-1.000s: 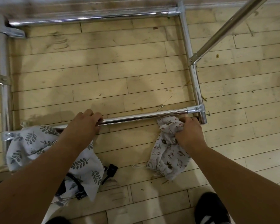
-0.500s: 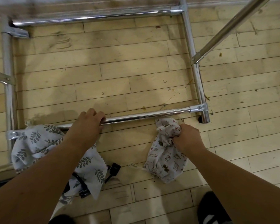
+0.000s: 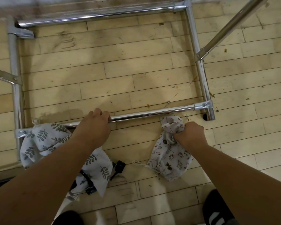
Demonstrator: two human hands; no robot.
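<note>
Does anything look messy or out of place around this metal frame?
Floor inside the metal frame is scuffed and dotted with crumbs. A leaf-print cloth droops bunched over the near bar by the left hand.

Leaf-print cloth (image 3: 44,140) over black strap (image 3: 88,181) (scuffed plank floor (image 3: 104,65))

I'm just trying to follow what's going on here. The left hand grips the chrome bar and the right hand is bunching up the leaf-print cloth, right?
Not quite. The head view shows the right hand gripping the animal-print cloth, not the leaf-print one. The leaf-print cloth sits at the bar's left end, beside the left arm. The left hand does grip the chrome bar.
</note>
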